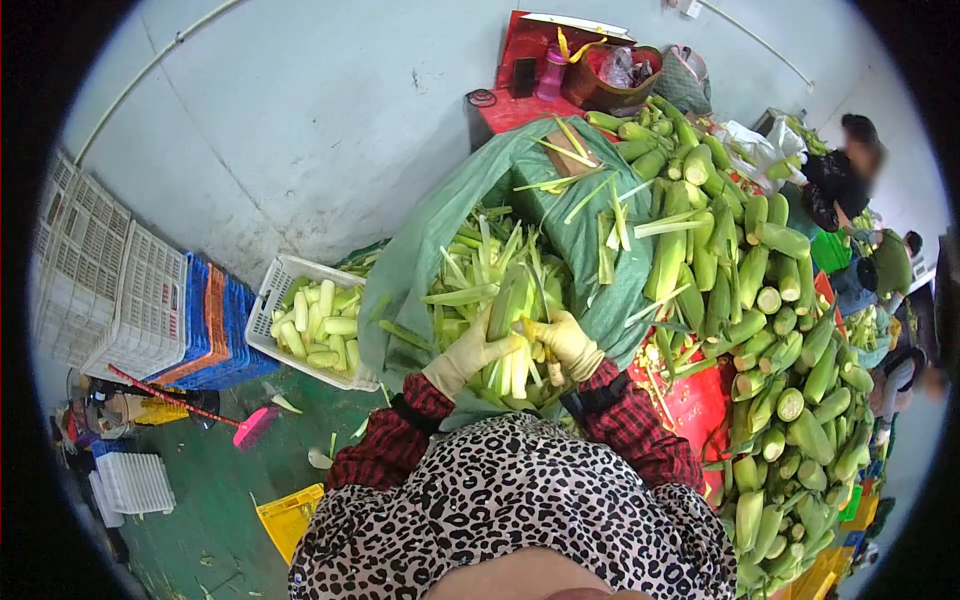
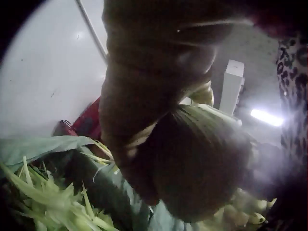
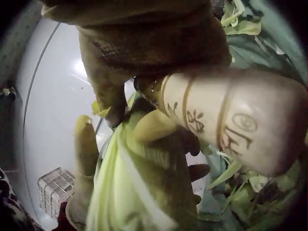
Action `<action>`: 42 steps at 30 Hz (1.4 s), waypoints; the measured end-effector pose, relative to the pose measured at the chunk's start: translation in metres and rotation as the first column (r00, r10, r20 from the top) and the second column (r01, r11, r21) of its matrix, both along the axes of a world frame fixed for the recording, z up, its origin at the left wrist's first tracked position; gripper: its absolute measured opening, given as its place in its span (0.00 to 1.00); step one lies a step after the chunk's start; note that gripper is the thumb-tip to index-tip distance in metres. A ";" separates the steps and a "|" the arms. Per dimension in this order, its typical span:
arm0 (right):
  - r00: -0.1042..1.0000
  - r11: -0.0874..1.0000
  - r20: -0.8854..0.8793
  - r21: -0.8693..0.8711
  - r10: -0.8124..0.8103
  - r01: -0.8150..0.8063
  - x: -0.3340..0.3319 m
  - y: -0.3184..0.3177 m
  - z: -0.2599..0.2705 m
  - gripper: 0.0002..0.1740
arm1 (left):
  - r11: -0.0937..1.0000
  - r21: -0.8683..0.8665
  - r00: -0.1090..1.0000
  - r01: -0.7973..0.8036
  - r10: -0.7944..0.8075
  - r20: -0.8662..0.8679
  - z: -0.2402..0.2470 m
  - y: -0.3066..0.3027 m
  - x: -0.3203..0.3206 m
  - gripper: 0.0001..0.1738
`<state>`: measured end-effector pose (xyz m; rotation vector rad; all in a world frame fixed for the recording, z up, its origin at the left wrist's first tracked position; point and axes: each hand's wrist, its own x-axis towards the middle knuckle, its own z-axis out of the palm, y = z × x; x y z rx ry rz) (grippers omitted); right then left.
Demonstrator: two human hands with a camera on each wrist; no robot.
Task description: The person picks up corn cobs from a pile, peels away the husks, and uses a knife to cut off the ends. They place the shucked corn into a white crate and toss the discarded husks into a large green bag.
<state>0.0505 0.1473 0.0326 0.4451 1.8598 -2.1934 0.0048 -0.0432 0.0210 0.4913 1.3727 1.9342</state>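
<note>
Both hands wear pale yellow gloves and meet over a green sack (image 1: 400,290) full of stripped husks. My left hand (image 1: 470,355) grips an ear of corn (image 1: 515,300) still wrapped in green husk, tip pointing away from the body. On the ear's other side, my right hand (image 1: 562,342) holds a knife by its thick wooden handle (image 3: 240,120), which carries dark written marks. The handle's butt sticks out below the palm, while the blade is hidden by the fingers. In the right wrist view, right fingertips (image 3: 115,113) are at the husk's top edge, and left fingers wrap the ear.
A large heap of unhusked corn (image 1: 790,400) rises at right. Peeled ears lie in a white crate (image 1: 262,330) at left, near stacked blue crates (image 1: 215,320). A yellow crate (image 1: 290,515) stands on the floor. Other people (image 1: 850,170) are at far right.
</note>
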 end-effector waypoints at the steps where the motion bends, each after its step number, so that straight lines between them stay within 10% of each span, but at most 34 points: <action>1: 0.999 0.999 0.020 0.024 0.040 -0.040 0.006 0.000 0.013 0.20 | 0.996 -0.084 0.998 0.006 -0.011 -0.060 0.001 0.003 0.001 0.47; 21: 0.992 0.970 0.030 -0.209 -0.124 0.127 0.025 0.011 -0.001 0.14 | 0.992 0.083 0.994 0.096 -0.100 0.047 0.012 -0.004 0.018 0.42; 34: 0.998 0.913 0.035 -0.403 -0.050 0.060 0.037 0.001 0.033 0.05 | 0.952 -0.153 0.950 -0.267 0.232 -0.209 -0.009 0.008 0.013 0.38; 42: 0.994 0.945 0.067 -0.309 -0.089 0.106 0.037 0.047 0.071 0.09 | 0.957 0.136 0.950 -0.256 0.223 0.217 -0.031 -0.004 0.010 0.27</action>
